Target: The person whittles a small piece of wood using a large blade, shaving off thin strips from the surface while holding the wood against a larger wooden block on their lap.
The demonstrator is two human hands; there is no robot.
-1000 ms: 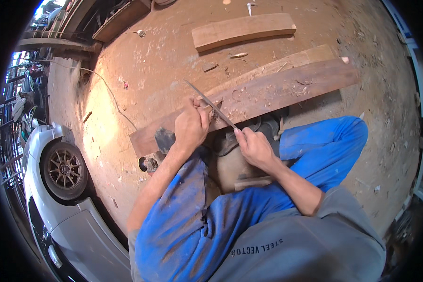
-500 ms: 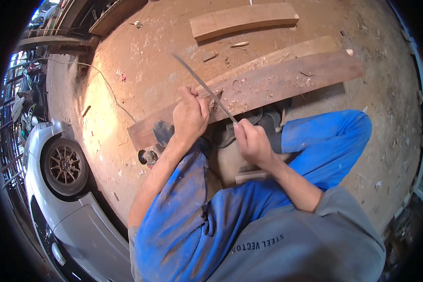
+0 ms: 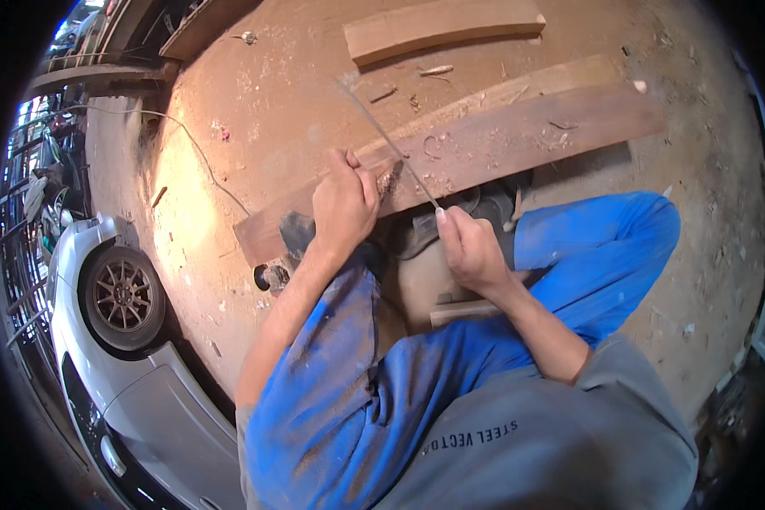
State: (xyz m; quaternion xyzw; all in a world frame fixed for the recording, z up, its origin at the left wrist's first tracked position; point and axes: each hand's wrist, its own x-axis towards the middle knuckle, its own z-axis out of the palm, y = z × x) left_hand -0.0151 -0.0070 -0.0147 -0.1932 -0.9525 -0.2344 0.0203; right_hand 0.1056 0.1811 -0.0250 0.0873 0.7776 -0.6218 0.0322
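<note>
A long brown wooden plank [image 3: 518, 136] lies across the dirt floor in front of me, strewn with shavings. My left hand [image 3: 344, 204] is closed on a small toothed blade-like piece [image 3: 389, 178] pressed to the plank's near edge. My right hand [image 3: 472, 246] pinches the near end of a thin metal file [image 3: 387, 140] that slants up and left over the plank. My legs in blue trousers [image 3: 595, 255] are folded below the plank.
A shorter plank [image 3: 442, 25] lies farther off on the floor. A silver car with its wheel [image 3: 123, 297] stands at the left. A thin cable [image 3: 195, 161] runs over the dirt floor, and a small round object [image 3: 268, 276] lies by the plank's left end.
The file has slid up and left across the toothed piece, its far tip now reaching farther away. My view has tilted down slightly, so the planks sit higher in the picture.
</note>
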